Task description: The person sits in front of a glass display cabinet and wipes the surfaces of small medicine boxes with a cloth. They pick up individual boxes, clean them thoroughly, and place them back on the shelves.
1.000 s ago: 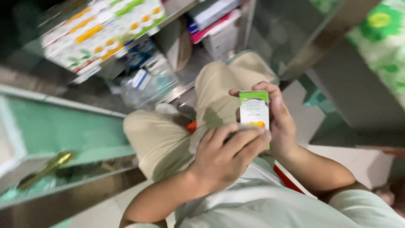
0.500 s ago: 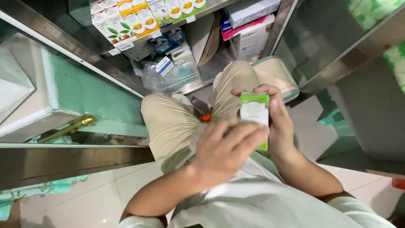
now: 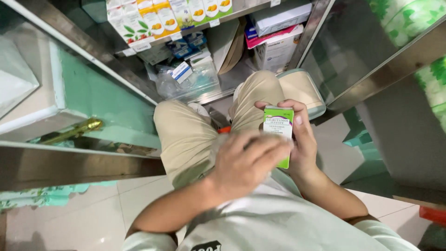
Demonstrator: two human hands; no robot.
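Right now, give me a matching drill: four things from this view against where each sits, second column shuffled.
Things:
1. green box
2. left hand
3. gold handle
4. clear bag

Places:
A. on the green door at the left
B. low shelf, above the knees
C. held upright in the right hand
D. blurred, across the box's lower part

Pairs: 1-C, 2-D, 3-A, 4-B

A metal shelf (image 3: 241,13) carries a row of upright cartons (image 3: 153,16). On the lower shelf (image 3: 227,86) sit a clear bag (image 3: 186,81) and stacked boxes (image 3: 278,42).
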